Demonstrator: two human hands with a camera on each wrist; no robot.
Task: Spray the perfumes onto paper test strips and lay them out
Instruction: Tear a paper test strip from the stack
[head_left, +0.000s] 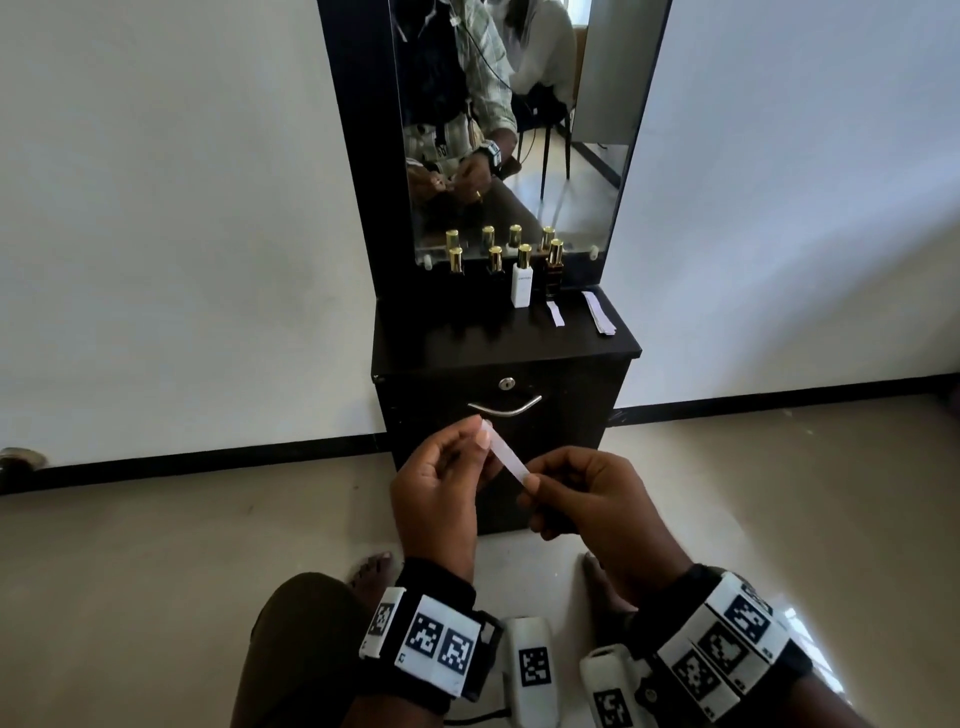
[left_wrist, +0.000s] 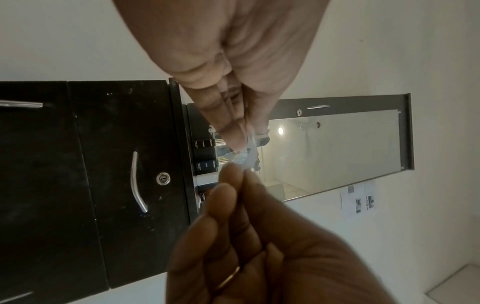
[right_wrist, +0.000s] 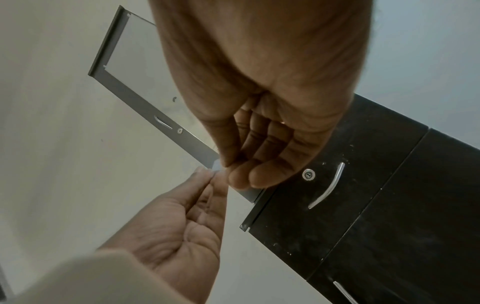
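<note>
A narrow white paper test strip (head_left: 506, 457) hangs slanted in the air in front of the dresser drawer. My left hand (head_left: 482, 435) pinches its upper end and my right hand (head_left: 530, 482) pinches its lower end. The left wrist view shows the strip (left_wrist: 250, 156) running between the two sets of fingertips. On the black dresser top (head_left: 467, 338) stand two dark gold-capped perfume bottles (head_left: 456, 260) (head_left: 495, 260), a white bottle (head_left: 522, 283) and an amber bottle (head_left: 554, 267). One strip (head_left: 555, 314) lies in front of the amber bottle. A small stack of strips (head_left: 598, 312) lies at the right.
The dresser has a tall mirror (head_left: 514, 130) behind the bottles and a locked drawer with a curved metal handle (head_left: 504, 408). White walls flank it. My bare feet and two white marker-tagged devices (head_left: 532, 665) are on the floor below my wrists.
</note>
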